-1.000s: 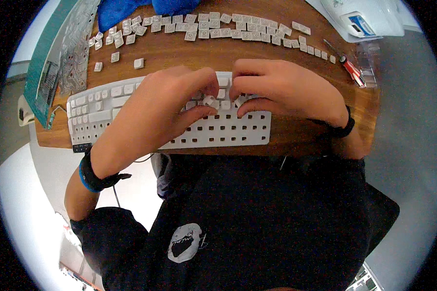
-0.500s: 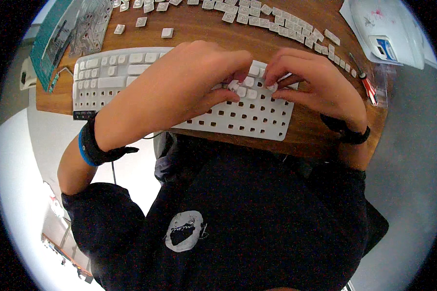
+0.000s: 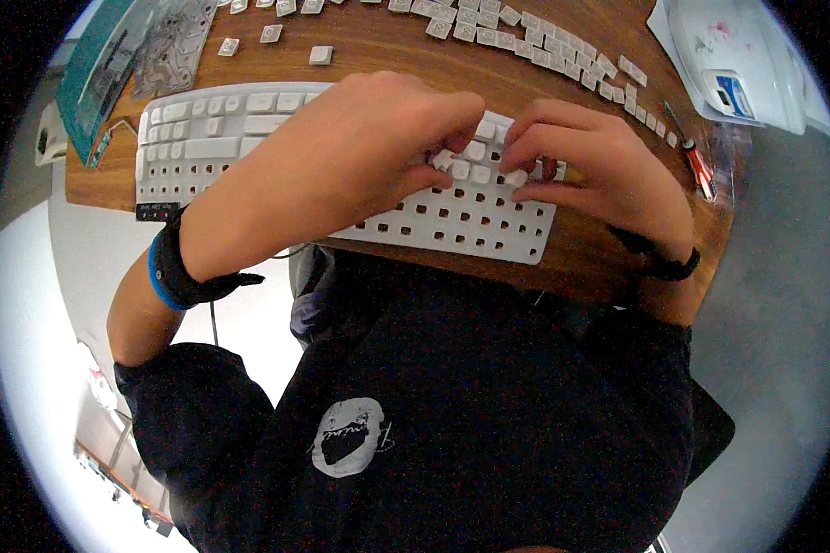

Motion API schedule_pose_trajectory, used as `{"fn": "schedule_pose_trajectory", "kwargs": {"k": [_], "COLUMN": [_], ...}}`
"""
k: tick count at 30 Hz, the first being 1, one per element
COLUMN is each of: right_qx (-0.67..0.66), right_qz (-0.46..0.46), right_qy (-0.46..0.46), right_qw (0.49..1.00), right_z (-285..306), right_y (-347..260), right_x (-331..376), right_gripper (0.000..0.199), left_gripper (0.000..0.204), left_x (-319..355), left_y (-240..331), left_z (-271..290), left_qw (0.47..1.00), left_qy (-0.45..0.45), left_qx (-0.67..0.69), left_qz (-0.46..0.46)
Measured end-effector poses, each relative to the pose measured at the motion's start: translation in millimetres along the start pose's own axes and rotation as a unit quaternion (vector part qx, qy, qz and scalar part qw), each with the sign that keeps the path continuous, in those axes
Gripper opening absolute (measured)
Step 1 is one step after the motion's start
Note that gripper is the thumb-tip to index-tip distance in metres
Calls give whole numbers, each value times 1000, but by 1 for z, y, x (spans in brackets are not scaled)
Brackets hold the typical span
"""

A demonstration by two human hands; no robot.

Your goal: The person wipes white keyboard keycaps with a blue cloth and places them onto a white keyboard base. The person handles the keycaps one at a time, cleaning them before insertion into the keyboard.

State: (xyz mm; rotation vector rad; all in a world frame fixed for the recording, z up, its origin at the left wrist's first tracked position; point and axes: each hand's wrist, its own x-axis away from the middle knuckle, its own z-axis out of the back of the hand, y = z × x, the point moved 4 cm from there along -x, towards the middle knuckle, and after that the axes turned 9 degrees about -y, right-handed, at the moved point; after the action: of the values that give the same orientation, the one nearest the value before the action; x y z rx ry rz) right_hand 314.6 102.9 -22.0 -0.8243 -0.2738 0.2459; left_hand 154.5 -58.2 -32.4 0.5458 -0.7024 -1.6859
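Note:
A white keyboard [image 3: 415,235] lies on the table in front of me, partly filled with white keycaps; its nearer rows show bare square holes. My left hand [image 3: 387,138] reaches over its middle, thumb and index finger closed on a small white keycap [image 3: 444,161]. Beside it, my right hand [image 3: 586,157] is over the keyboard's right end. Its fingers pinch another white keycap [image 3: 515,178] just above or against the board; whether it touches is unclear. Seated keycaps [image 3: 480,173] sit between the two hands. My left forearm covers part of the keyboard.
Many loose keycaps [image 3: 563,46] lie in curved rows along the far side of the wooden table [image 3: 378,55]. A red-handled screwdriver [image 3: 701,170] and a clear plastic container [image 3: 738,55] are at the right. A teal panel [image 3: 111,83] stands at the far left.
The right hand's keycap has moved slightly nearer to me, and its fingers have shifted with it. The left hand stays nearly in place. The view has shifted slightly.

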Motion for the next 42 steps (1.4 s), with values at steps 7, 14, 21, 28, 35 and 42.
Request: {"fn": "schedule_pose_trajectory", "kwargs": {"k": [7,14,21,28,35,42], "right_qx": [27,66,38,30,25,38], "right_qz": [-9,-20,-12,9,-9,1], "right_qy": [1,-29,-31,-30,-23,-13], "right_qw": [1000,997,999,999,999,999], "right_z": [-7,-7,-10,-11,-9,-12], "right_y": [-1,-1,-2,-3,-3,-4], "right_x": [-1,-3,-3,-4,-4,-3], "right_gripper": [31,24,22,25,22,17], "left_gripper": [32,33,33,32,30,30], "left_x": [1,4,5,3,2,2], "left_y": [2,1,-1,0,-3,-3], "left_z": [1,-1,-3,-2,-4,-4], "left_qw": [1000,1000,1000,1000,1000,1000], "left_qy": [-15,-12,-9,-16,-11,-10], "left_qx": [-3,-14,-11,-16,-9,-17], "left_qz": [6,-19,-17,-8,-15,-15]}}
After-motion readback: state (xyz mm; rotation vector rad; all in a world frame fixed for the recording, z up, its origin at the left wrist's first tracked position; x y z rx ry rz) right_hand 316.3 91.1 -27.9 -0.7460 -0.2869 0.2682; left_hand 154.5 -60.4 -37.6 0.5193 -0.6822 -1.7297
